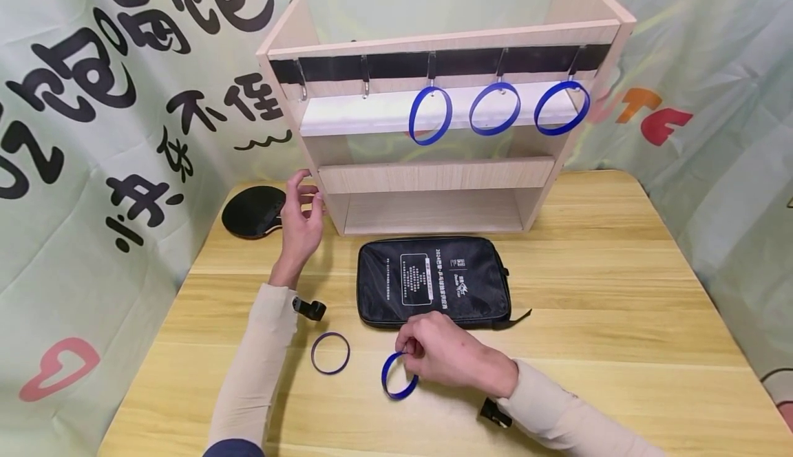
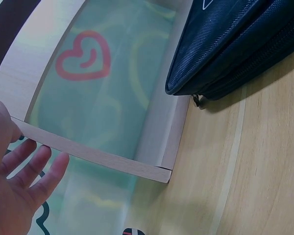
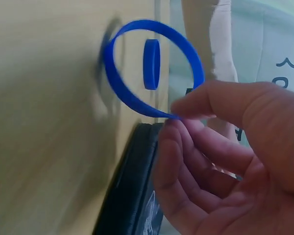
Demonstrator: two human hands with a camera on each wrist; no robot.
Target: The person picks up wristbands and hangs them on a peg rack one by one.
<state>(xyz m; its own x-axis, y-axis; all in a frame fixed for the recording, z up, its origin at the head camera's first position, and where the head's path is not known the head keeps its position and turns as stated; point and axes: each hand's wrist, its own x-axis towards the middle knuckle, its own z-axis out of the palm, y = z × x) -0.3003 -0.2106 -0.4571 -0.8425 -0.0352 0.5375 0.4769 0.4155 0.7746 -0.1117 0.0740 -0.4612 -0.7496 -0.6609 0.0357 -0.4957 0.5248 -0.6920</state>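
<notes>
My right hand [image 1: 442, 350] pinches a blue wristband-like ring [image 1: 385, 378] between thumb and fingertips, low over the front of the table. In the right wrist view the ring [image 3: 117, 81] stands tilted, its lower edge at the fingertips. A second blue ring [image 1: 330, 372] lies flat on the table to its left. My left hand [image 1: 301, 226] is at the left side of a wooden rack [image 1: 436, 176], its fingers spread and loosely bent. In the left wrist view the fingertips come right up to the side panel [image 2: 98, 155]. Three blue rings [image 1: 450, 116] hang from the rack's right-hand hooks.
Two bare hooks [image 1: 365, 85] are on the rack's left. A black zippered case [image 1: 427, 281] lies in front of the rack, and a black table tennis paddle [image 1: 250, 213] is by the left hand. Printed curtains [image 1: 712, 51] surround the table [image 1: 626, 292].
</notes>
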